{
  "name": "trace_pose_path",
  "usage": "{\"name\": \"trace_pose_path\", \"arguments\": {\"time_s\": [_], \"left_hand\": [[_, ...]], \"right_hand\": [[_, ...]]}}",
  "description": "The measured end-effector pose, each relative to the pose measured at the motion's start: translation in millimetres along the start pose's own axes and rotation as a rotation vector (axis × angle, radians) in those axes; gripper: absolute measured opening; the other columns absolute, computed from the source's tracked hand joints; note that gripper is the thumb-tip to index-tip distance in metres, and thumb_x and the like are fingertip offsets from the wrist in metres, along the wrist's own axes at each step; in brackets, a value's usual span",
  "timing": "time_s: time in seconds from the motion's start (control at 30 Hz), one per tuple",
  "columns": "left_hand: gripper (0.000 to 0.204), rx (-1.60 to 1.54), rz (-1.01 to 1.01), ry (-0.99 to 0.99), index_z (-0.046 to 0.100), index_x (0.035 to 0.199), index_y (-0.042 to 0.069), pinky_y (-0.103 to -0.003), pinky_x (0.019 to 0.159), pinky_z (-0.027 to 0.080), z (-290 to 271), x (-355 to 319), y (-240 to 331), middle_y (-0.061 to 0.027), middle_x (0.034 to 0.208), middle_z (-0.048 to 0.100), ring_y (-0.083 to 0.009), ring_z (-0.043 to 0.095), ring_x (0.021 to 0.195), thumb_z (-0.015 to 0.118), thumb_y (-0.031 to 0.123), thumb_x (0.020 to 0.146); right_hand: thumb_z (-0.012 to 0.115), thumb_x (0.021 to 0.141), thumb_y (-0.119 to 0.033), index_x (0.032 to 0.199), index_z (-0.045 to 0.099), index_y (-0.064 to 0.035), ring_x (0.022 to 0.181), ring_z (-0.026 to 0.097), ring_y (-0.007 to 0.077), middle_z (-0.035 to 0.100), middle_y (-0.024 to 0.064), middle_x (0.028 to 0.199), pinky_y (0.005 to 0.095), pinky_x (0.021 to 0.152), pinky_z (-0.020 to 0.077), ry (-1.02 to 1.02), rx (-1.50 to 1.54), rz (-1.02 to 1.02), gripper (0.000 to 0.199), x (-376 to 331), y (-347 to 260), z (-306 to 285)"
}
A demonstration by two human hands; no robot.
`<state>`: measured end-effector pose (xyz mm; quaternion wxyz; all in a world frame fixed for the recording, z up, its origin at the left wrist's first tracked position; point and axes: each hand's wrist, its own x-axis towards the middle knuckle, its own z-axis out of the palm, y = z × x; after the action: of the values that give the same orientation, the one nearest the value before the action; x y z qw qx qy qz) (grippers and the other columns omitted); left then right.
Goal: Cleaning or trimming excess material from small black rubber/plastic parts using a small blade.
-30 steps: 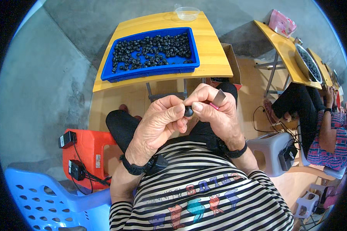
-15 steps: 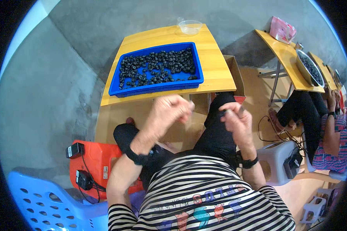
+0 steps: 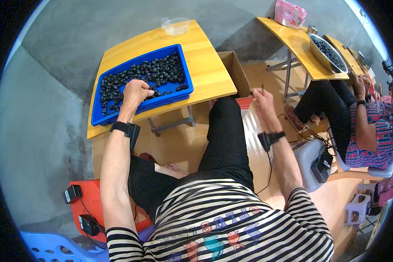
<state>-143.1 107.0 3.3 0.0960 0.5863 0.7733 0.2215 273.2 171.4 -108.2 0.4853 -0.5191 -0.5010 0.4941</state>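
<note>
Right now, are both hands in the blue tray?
No, only the left hand is in the blue tray; the right hand holds a thin tool beside the table.

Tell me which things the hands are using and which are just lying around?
In use:
left hand in the blue tray
small black pieces
right hand holding a thin stick-like tool

Lying about:
clear bowl
cardboard box
pink bag
red box
blue chair

The person wears a black-and-white striped short-sleeved shirt (image 3: 231, 218) with colourful lettering, black trousers (image 3: 227, 139), and a black strapped band on each wrist, left (image 3: 125, 129) and right (image 3: 270, 138).
</note>
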Motion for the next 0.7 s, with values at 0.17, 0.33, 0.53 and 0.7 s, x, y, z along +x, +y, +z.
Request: {"name": "trace_pose_path", "arguments": {"time_s": [0.17,0.33,0.53,0.7], "left_hand": [[0.021,-0.038,-0.007,-0.024,0.068,0.076,0.006,-0.033,0.065,0.049,6.0,6.8,-3.6,-0.0107,0.073,0.066,-0.0215,0.064,0.068,0.077,0.018,0.062],[0.020,0.006,0.029,-0.091,0.069,0.072,0.010,-0.033,0.065,0.049,7.7,8.0,-5.7,-0.0091,0.072,0.066,-0.0214,0.063,0.067,0.077,0.025,0.061],[0.015,-0.100,-0.010,-0.050,0.069,0.069,0.008,-0.033,0.064,0.049,11.2,5.0,-12.7,-0.0095,0.070,0.066,-0.0201,0.064,0.067,0.077,0.019,0.062],[0.015,-0.552,-0.059,-0.015,0.066,0.080,0.004,-0.026,0.056,0.047,-5.9,-13.7,-4.4,-0.0072,0.074,0.065,-0.0135,0.059,0.063,0.069,0.017,0.074]], "right_hand": [[0.054,0.085,-0.022,0.108,0.059,0.0014,0.072,0.060,0.0139,0.066,0.0097,0.084,0.0262,0.062,0.0436,0.045,-0.151,0.034,0.033,66.4,7.7,17.0],[0.056,0.085,-0.024,0.113,0.055,0.0001,0.051,0.047,0.0058,0.065,0.0074,0.082,0.0218,0.044,0.0357,-0.021,-0.075,0.038,0.037,51.3,3.8,16.7],[0.052,0.088,-0.020,0.107,0.057,-0.0017,0.043,0.035,0.0001,0.061,0.0024,0.077,0.0163,0.035,0.0246,-0.088,0.158,0.020,0.026,-24.1,-35.4,12.1],[0.053,0.089,-0.018,0.103,0.058,-0.0031,0.046,0.037,-0.0005,0.060,0.0008,0.077,0.0151,0.037,0.0263,-0.189,0.235,-0.089,0.021,-77.5,-88.1,29.7]]}}
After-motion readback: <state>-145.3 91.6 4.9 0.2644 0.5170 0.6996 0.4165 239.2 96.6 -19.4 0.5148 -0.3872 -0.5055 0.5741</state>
